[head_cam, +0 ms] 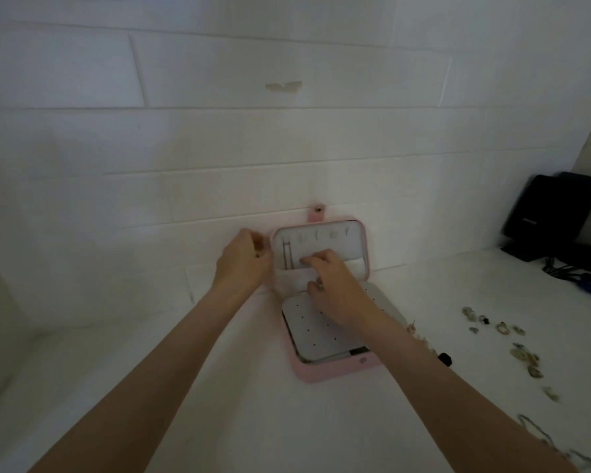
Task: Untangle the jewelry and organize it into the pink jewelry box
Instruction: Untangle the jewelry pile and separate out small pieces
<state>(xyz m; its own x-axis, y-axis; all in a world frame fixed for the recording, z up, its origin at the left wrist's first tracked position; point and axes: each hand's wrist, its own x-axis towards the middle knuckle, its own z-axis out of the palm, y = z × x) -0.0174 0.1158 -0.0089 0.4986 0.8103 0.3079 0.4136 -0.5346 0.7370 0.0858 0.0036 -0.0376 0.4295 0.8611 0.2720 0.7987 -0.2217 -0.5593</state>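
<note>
Both hands at the pink jewelry box point(325, 373) lid, against the wall point(219, 138).

**Bare arms, no sleeves**

Both forearms show bare up to the frame's lower edge, with no sleeves or wristbands. The left hand point(243, 259) and right hand point(331, 285) wear no gloves; rings cannot be made out.

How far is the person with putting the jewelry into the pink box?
Early stage. Done: the pink jewelry box stands open against the wall, and one thin chain necklace already hangs inside its white lid. In hand: the right hand works at the lid's pocket, while the left hand is at the lid's edge. Left: many small loose rings and earrings still lie on the white counter, and the perforated white earring panel looks empty.
</note>
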